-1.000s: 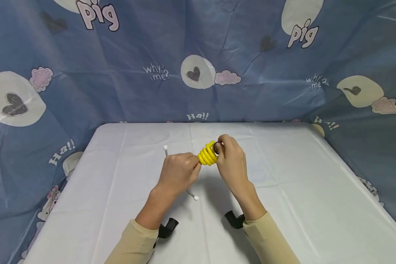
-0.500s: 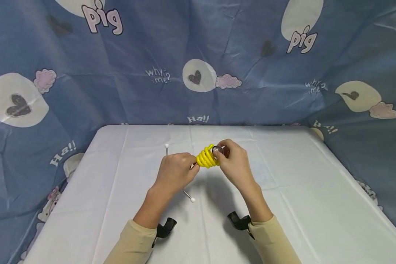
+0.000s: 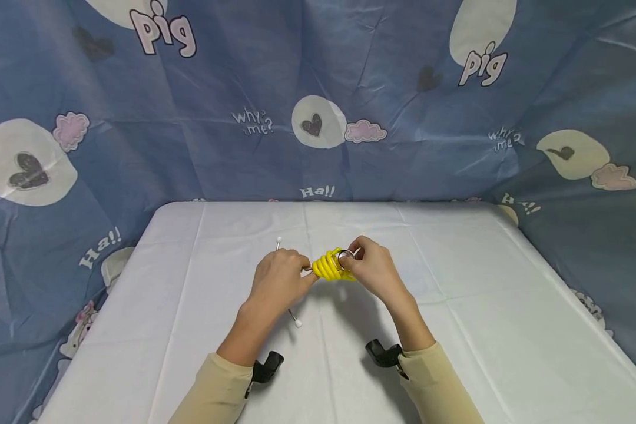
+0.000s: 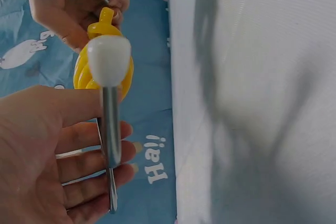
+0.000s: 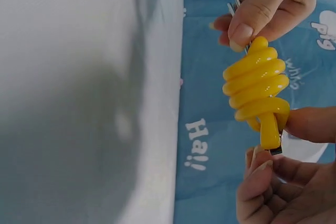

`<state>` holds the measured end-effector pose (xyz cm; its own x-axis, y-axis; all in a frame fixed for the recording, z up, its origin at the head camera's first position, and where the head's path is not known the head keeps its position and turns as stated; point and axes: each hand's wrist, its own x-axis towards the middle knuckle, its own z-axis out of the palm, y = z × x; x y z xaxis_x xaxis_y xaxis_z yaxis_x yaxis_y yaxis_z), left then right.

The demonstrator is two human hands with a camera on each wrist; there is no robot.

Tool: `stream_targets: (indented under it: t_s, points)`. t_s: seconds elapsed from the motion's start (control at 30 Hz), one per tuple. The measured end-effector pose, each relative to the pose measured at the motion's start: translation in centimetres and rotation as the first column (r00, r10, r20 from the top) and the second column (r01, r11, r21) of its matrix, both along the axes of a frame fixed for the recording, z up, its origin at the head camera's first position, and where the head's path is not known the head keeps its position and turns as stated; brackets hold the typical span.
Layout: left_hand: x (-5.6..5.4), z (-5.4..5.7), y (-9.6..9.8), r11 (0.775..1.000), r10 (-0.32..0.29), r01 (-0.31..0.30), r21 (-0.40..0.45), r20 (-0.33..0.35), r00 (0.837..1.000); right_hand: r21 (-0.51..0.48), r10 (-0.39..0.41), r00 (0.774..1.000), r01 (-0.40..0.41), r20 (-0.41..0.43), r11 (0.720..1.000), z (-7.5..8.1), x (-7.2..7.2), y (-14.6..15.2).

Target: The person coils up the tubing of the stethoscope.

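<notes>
A stethoscope hangs above the table between both hands, its yellow tubing [image 3: 325, 266] wound into a tight coil. My left hand [image 3: 280, 278] grips it where the metal ear tubes [image 4: 111, 127] meet the coil. White ear tips [image 3: 298, 323] stick out on either side of that hand. At the coil's other end, my right hand [image 3: 375, 268] pinches the round, dark-rimmed chest piece [image 3: 344, 254] between thumb and fingers. The right wrist view shows a short yellow tube end [image 5: 270, 132] beside the right fingertips; there the chest piece is mostly hidden.
A white cloth covers the table [image 3: 191, 353]. Behind it and at its sides hangs a blue printed curtain [image 3: 418, 159]. Black wrist mounts [image 3: 267, 366] show under both sleeves.
Both hands and the coil have come slightly lower and nearer the body. The chest piece has turned in the right fingers, and the ear tubes have swung round a little.
</notes>
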<state>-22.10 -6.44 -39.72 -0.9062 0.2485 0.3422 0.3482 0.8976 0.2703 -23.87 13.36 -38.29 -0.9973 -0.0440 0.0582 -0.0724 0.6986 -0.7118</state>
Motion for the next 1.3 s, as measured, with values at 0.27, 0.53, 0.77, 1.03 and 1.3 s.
stream_targets:
  t_s: [0.27, 0.53, 0.77, 1.03, 1.3]
  points:
    - [-0.4, -0.8, -0.2, 1.000, -0.020, 0.021, -0.012, 0.056, 0.998, 0.011, -0.001, 1.000, 0.001, 0.020, 1.000, -1.1, -0.7, 0.1]
    - [-0.7, -1.8, -0.5, 0.999, -0.032, 0.033, 0.001, 0.169, 0.985, 0.033, 0.007, 0.999, -0.008, 0.032, 0.999, -2.4, -1.2, 0.0]
    - [-0.9, -3.2, -0.6, 0.999, -0.046, 0.048, -0.005, 0.213, 0.976, 0.048, 0.040, 0.995, -0.044, 0.091, 0.998, -3.7, -1.3, -0.3]
    - [-1.0, -3.4, -0.8, 0.999, -0.027, 0.034, -0.025, 0.233, 0.972, 0.028, 0.055, 0.988, -0.059, 0.146, 0.998, -3.9, -1.3, -0.2]
    - [-1.2, -3.3, -1.5, 0.999, -0.011, 0.019, -0.027, 0.252, 0.968, -0.027, 0.091, 0.978, -0.087, 0.188, 0.996, -3.6, -1.5, 0.1]
